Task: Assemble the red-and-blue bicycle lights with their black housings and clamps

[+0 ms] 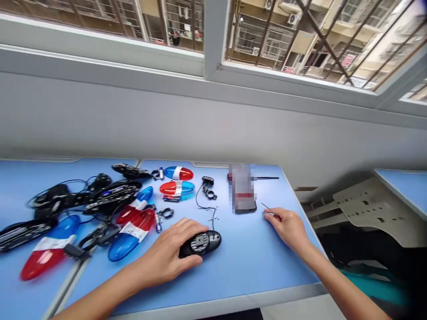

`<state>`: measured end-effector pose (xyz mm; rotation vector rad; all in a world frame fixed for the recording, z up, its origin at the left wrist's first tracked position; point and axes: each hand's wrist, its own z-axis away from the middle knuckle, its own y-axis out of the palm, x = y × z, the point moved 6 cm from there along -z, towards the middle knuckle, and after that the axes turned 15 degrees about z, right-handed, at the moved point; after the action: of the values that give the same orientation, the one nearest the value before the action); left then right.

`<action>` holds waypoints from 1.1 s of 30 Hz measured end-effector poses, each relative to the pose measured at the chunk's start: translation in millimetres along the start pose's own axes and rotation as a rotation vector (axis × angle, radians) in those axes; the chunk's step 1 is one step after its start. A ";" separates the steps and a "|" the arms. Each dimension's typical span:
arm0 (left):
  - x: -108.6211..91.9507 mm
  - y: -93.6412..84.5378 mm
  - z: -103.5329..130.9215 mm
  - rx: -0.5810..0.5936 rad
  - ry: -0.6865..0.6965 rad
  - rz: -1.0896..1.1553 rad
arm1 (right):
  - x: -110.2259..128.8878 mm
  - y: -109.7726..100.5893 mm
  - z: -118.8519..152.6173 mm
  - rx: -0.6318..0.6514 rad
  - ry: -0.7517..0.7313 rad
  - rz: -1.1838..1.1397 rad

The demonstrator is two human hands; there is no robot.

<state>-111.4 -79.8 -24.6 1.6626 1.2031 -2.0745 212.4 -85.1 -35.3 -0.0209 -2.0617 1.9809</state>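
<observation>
My left hand point(173, 251) is closed around one end of a black oval housing point(213, 243) with a round slotted grille, which rests on the table. A thin black cable runs from it to a small black switch unit point(207, 180) with a ring clamp point(211, 194) close by. Several tiny screws point(215, 218) lie beside the cable. My right hand point(290, 229) pinches a thin, pointed metal tool point(267, 207) just above the tabletop; its exact kind is unclear. Left of the switch unit lie red-and-blue light covers point(176, 190) with white middles.
At the left, black housings point(113, 198), cables and more red-and-blue covers point(133, 233) are piled across the table joint. A phone-like object point(245, 191), partly pixelated, lies over a dark rod point(268, 178). A beige chair point(370, 209) stands right of the table; windows run behind.
</observation>
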 end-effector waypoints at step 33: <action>14.5 7.3 9.8 -0.106 0.134 -0.057 | 112.5 50.5 65.1 0.367 0.237 -1.046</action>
<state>-118.6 -86.9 -40.6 1.7609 1.3917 -1.9203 81.4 -122.8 -64.6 0.7012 -1.1190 1.5030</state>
